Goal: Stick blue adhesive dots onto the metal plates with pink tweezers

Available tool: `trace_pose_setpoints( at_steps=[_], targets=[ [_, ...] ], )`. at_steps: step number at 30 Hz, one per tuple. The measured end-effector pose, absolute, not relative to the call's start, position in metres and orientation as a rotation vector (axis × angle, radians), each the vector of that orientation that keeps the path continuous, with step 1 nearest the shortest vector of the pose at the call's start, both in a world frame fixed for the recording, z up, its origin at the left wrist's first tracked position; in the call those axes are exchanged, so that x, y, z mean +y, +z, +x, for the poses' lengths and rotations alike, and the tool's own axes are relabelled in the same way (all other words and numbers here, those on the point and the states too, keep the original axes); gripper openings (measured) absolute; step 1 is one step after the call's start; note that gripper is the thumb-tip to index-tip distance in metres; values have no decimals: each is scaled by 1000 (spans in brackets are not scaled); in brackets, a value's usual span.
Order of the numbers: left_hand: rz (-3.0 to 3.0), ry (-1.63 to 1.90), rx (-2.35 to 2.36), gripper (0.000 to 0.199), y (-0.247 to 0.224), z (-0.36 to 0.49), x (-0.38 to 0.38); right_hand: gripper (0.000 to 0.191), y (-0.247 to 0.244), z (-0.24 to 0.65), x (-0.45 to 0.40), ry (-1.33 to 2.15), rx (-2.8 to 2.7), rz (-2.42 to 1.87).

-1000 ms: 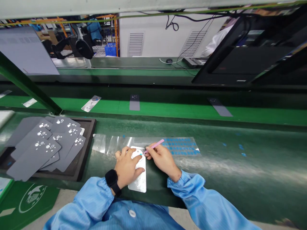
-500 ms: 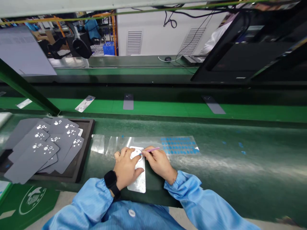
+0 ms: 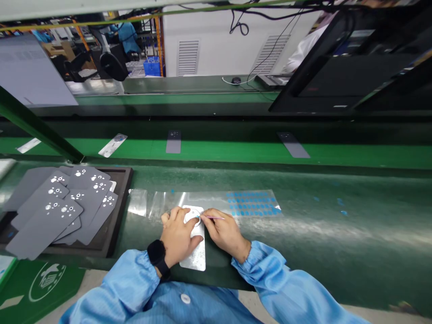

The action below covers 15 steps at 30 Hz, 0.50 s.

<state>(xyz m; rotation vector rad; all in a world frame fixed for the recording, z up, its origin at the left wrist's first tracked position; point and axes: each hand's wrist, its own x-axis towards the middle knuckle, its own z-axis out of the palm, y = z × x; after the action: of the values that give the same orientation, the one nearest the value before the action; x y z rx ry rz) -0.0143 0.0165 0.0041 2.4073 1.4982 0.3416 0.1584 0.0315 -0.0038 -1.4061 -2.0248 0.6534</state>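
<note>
My left hand (image 3: 177, 236) presses down on a white rectangular plate (image 3: 196, 257), with a black watch (image 3: 157, 253) on its wrist. A round opening or ring (image 3: 192, 216) on the plate lies just past my fingers. My right hand (image 3: 225, 235) pinches slim pink tweezers (image 3: 212, 217), their tip at the ring's right edge, and a tiny blue piece may sit there. Behind the hands lies a clear film (image 3: 202, 202) carrying rows of small blue dots (image 3: 253, 203). Part of the plate is hidden under my left hand.
On the left, a dark tray (image 3: 123, 198) holds several overlapping grey sheets with holes (image 3: 43, 225). Several plates lie on a green conveyor (image 3: 236, 153) beyond the bench. A dark monitor (image 3: 347, 76) fills the upper right, and a white sleeve (image 3: 303, 54) shows beyond it.
The pink tweezers have swung down from a raised slant to nearly level, with their tip at the ring. My left hand stays on the plate. The view has drifted slightly.
</note>
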Motion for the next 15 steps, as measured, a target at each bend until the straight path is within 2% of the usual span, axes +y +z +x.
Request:
trace_pose_setpoints(
  at_steps=[10, 15],
  targets=[
    [2404, 360, 1498, 40, 3, -14, 17, 28, -3, 158, 28, 621, -2018, -1397],
    [2425, 381, 1495, 44, 2, -15, 15, 23, 0, 164, 33, 625, -1801, -1399]
  ],
)
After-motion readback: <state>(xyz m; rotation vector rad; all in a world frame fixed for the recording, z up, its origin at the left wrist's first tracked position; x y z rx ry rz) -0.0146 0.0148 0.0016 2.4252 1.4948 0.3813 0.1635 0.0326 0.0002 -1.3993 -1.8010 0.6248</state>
